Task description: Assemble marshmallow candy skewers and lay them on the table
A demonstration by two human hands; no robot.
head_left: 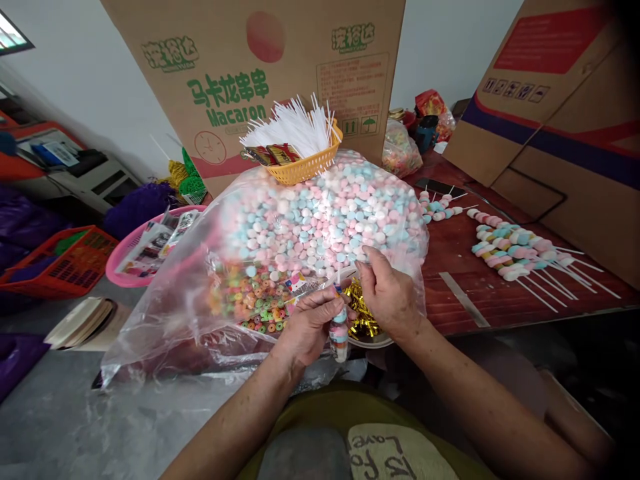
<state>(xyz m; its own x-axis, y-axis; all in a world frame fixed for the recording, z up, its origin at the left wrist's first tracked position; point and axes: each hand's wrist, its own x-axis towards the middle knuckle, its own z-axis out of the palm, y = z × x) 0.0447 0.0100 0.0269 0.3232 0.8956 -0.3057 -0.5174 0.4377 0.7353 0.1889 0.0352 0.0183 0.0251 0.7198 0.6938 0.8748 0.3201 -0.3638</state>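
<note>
A skewer of pink, blue and white marshmallows (339, 337) in a clear wrapper hangs with its candy end downward, near the table's front edge. My left hand (315, 323) is closed around its upper part, where the white stick comes out. My right hand (393, 293) is raised to the right of it, apart from the skewer. Its thumb and forefinger stand a little apart with nothing visible between them; the other fingers are mostly hidden. Below and between the hands lie shiny gold twist ties (364, 313) in a round bowl, partly covered by my right hand.
A large clear bag of marshmallows (325, 213) fills the middle, with colourful ring candies (265, 303) in front. Behind it, a yellow basket (305, 167) holds white sticks. Finished skewers (520, 247) lie at right on the red table (440, 303). Cardboard boxes (280, 60) stand behind.
</note>
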